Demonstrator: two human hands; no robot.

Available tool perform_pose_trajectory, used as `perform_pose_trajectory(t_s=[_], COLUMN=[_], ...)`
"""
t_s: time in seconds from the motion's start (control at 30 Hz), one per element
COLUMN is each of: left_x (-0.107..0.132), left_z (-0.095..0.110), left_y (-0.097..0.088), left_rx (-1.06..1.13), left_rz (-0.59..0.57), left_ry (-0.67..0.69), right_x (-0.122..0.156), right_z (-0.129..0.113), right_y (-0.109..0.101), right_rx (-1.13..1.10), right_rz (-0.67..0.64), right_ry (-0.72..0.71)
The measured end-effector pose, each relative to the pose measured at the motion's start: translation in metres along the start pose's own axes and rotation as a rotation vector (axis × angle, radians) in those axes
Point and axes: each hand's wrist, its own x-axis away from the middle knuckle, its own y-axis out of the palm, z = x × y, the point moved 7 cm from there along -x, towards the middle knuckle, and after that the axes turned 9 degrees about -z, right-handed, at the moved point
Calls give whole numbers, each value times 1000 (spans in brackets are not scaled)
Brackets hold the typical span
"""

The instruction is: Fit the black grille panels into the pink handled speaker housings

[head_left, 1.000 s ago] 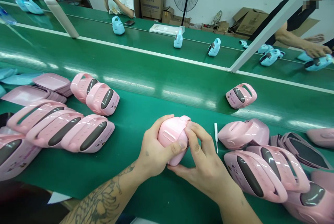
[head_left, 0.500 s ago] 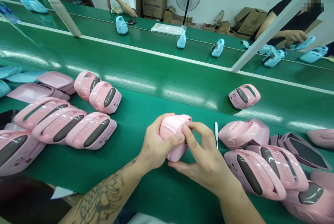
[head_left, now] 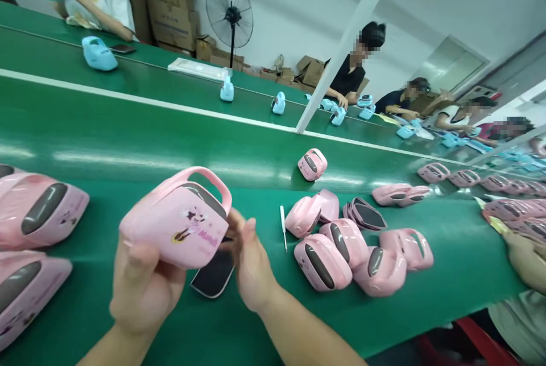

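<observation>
My left hand (head_left: 143, 289) cups a pink plastic case (head_left: 174, 221) from below, held up and tilted over the belt; my right hand (head_left: 251, 263) has its fingers at the case's right edge, firmness unclear. A dark oval panel (head_left: 213, 274) sits just under the grip, a small screwdriver (head_left: 282, 228) just right of it. Step looks like case inspection or fitting; next calls for seating that panel, I judge.

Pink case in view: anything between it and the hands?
Nothing visible. The left hand holds the pink case from below, and the right hand is on its end. A dark oval panel shows below the case, not between them.
</observation>
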Motion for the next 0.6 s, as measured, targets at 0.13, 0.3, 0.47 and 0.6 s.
perform_pose_trajectory(t_s=[0.13, 0.3, 0.47, 0.6], left_x=[3, -22, -45, -48], left_z=[-9, -10, -2, -7], left_y=[13, 18, 31, 25], left_rx=[-121, -158, -210, -243], left_rz=[-92, -197, -216, -84], left_ry=[23, -68, -149, -95], right_x=[-26, -32, -23, -20], right_z=[0, -18, -24, -21], right_y=[14, -22, -31, -26], right_rx=[-323, -112, 62, 103], right_rz=[89, 322, 304, 284], right_ry=[105, -100, -300, -327])
